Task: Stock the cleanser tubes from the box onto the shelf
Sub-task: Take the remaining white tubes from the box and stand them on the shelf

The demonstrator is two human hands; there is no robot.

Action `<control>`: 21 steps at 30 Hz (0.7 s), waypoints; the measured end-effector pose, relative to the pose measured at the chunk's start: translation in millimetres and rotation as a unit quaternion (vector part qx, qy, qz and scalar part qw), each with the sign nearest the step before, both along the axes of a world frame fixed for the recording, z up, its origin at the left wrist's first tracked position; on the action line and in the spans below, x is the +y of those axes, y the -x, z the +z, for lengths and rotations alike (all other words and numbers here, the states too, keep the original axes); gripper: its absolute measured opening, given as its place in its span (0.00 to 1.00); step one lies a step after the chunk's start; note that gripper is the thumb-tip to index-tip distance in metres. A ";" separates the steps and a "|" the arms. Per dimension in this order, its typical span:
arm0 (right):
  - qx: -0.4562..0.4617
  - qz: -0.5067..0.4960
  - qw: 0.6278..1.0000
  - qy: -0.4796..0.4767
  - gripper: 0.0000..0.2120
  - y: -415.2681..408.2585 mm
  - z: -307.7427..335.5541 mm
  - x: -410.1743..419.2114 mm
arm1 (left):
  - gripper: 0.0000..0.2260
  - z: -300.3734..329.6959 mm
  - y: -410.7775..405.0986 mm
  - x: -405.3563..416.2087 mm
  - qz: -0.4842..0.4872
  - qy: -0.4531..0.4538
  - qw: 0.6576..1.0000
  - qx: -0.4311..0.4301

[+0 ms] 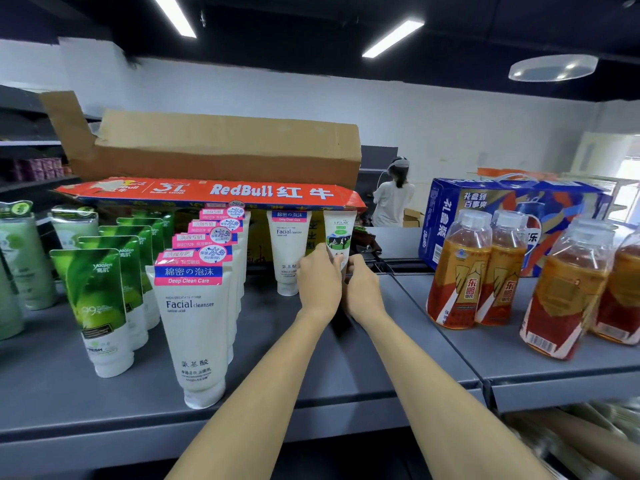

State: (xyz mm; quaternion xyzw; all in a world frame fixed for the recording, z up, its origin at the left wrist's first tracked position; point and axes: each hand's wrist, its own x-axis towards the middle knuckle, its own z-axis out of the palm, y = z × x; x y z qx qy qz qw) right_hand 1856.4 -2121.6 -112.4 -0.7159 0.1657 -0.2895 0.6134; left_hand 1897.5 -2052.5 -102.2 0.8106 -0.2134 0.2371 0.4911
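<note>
A white cleanser tube with a cow picture [340,233] stands cap-down at the back of the grey shelf [363,358]. My left hand [318,280] and my right hand [363,289] both grip its lower part. Just to its left stands a single white "Facial cleanser" tube [289,247]. A row of the same white tubes [194,323] runs from the back to the shelf's front edge. Green tubes [100,303] fill rows further left. The open RedBull cardboard box [214,161] sits behind the tubes.
Orange drink bottles [460,271] stand in packs on the right shelf section, with a blue gift carton [446,216] behind them. A person in a white top [393,199] stands far back. Pale green tubes [24,258] are at the far left.
</note>
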 end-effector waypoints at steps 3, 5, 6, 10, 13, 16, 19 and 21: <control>0.001 0.002 1.000 -0.025 0.15 1.1 0.5 1.9 | 0.07 1.8 0.8 -0.3 -0.004 -0.004 1.000 0.000; 0.006 0.006 0.999 -0.033 0.16 2.2 2.1 3.6 | 0.07 3.6 0.2 -0.7 -0.005 -0.006 1.000 0.003; 0.005 0.009 0.999 -0.037 0.17 1.8 1.5 3.6 | 0.07 3.7 0.0 -0.8 -0.003 -0.007 1.000 0.004; -0.003 0.008 1.000 -0.028 0.17 1.2 0.9 3.5 | 0.08 2.7 0.6 -0.3 -0.001 -0.010 1.000 0.003; 0.004 -0.001 1.000 -0.017 0.14 0.8 -1.0 1.3 | 0.08 1.9 3.4 -0.4 0.003 -0.014 1.000 0.000; 0.020 -0.011 1.000 0.003 0.12 -4.7 -5.7 -5.5 | 0.09 0.6 7.4 -1.7 0.010 -0.009 1.000 0.005; 0.038 -0.017 0.997 0.067 0.05 -7.3 -8.3 -9.8 | 0.09 0.4 11.4 -1.5 0.013 -0.015 1.000 0.014; 0.046 -0.025 0.992 0.112 0.03 -7.1 -8.6 -11.3 | 0.10 1.2 15.2 0.6 0.021 -0.019 1.000 0.013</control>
